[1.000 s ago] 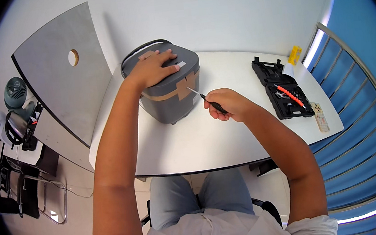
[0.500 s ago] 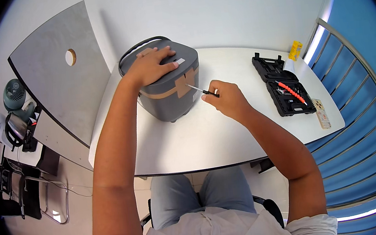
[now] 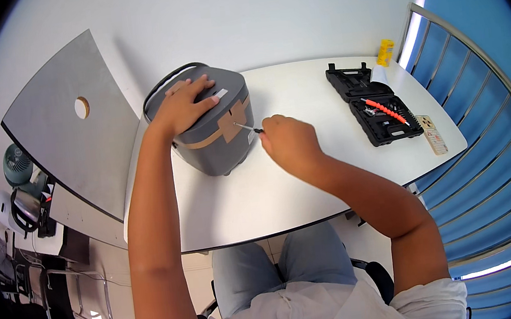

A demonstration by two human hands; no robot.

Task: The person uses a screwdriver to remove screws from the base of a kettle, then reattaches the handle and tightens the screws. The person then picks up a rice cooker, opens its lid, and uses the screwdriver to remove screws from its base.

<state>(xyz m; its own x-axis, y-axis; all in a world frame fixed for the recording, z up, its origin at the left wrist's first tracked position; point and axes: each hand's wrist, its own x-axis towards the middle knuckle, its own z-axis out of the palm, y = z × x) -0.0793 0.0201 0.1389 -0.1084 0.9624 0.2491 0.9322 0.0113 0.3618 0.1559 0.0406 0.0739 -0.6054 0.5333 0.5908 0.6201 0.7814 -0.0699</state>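
Observation:
A dark grey rice cooker (image 3: pixel 212 154) with a carrying handle stands on the left part of the white table (image 3: pixel 298 92). Brown tape (image 3: pixel 231 124) crosses its front seam in patches. On the lid lies my left hand (image 3: pixel 184 106), fingers spread flat, palm down. My right hand (image 3: pixel 291 143) is closed round the black handle of a thin screwdriver (image 3: pixel 248 128). The screwdriver's shaft points left and its tip meets the tape on the cooker's front; whether it goes in I cannot tell.
To the right lies an open black tool case (image 3: pixel 382 122) holding bits and an orange-red flexible shaft (image 3: pixel 385 111). Beside it are a remote control (image 3: pixel 431 135) and a yellow-and-white bottle (image 3: pixel 384 54). A grey partition (image 3: pixel 74 153) borders the left side; a metal railing (image 3: pixel 474 49) runs along the right.
The view has shifted, so the cooker and table sit differently in the picture. My right hand has turned on the screwdriver, its back now more upward. My left hand stays on the lid.

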